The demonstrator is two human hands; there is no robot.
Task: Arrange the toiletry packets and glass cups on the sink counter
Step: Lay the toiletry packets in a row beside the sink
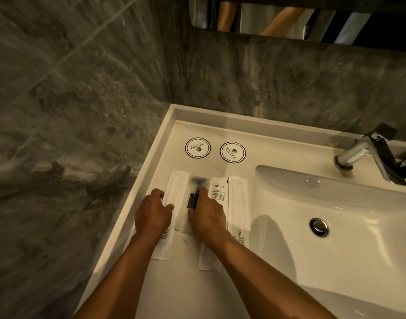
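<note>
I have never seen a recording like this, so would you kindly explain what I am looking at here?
There is no machine here: one camera, worn on a person's head, looks down at their two bare hands over a white sink counter.

The left hand rests on a white toothbrush packet. The right hand presses on a clear razor packet, whose dark razor shows through. Right of it lie a small printed sachet and another toothbrush packet.

Behind the packets sit two round paper coasters. No glass cups are visible. The basin and chrome tap are to the right.
</note>
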